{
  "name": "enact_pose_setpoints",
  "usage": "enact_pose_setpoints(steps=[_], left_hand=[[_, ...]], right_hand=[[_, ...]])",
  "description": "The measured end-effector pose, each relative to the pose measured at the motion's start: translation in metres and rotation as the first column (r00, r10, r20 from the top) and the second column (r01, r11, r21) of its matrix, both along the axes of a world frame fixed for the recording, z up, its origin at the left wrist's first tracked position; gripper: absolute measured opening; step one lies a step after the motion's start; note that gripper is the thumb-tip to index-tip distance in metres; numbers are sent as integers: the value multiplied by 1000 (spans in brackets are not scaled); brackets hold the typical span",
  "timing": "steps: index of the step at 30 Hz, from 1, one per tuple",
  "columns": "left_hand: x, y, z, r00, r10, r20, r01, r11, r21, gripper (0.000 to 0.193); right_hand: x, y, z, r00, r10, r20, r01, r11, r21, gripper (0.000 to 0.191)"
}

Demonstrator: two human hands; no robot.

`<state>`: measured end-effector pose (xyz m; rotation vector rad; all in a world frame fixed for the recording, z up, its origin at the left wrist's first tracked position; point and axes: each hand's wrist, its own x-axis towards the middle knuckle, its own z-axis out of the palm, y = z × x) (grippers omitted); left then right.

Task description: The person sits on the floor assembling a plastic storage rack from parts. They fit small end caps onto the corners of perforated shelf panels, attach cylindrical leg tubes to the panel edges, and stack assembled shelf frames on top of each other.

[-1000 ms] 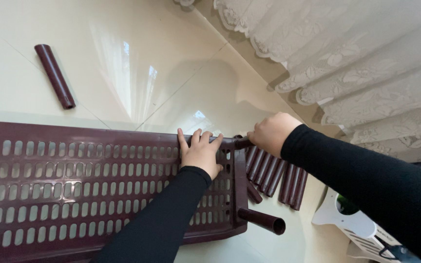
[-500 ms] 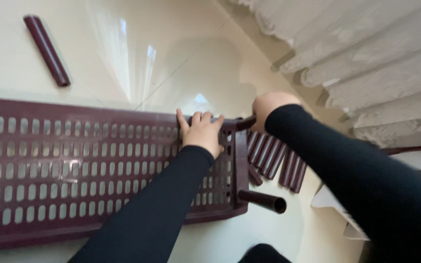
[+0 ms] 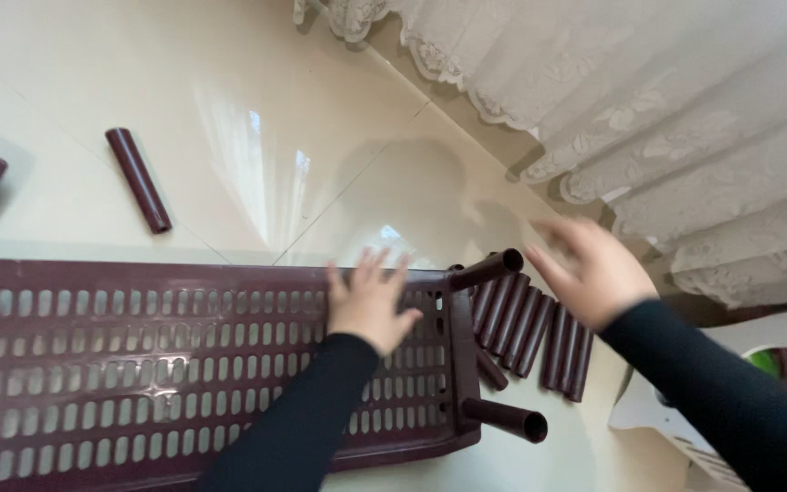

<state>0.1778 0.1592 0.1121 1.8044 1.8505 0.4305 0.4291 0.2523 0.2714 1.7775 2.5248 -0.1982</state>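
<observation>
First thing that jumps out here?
A long maroon slotted shelf panel lies across the glossy floor, the left hand flat on its right end. Beside that end lies a row of matching tubes, with the open right hand above them.

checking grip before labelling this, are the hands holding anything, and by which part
Nothing is gripped. The left hand lies flat on the slotted shelf; the right hand is open in air.

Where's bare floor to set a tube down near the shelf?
Open tile lies between the lone tube, the shelf rim and the curtain. Crowded right of the shelf end: tube pile under the right hand.
</observation>
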Motion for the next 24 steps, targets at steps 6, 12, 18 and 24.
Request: enact_pose_setpoints(steps=[6, 12, 18, 24], left_hand=[[-149, -91, -32, 671, 732, -121, -676, 671, 305, 87], [-292, -198, -50, 248, 815, -524, -915, 375, 150, 67], [-299, -196, -49, 287, 760, -583, -940, 339, -20, 64], [-285, -190, -35, 298, 759, -580, -938, 345, -31, 62]], right_hand=[[113, -89, -114, 832, -553, -45, 374, 618, -692, 45], [99, -172, -238, 399, -916, 44, 290, 80, -954, 48], [73, -189, -267, 256, -944, -210, -61, 201, -978, 25], [48, -159, -242, 442, -855, -272, 159, 373, -914, 63]])
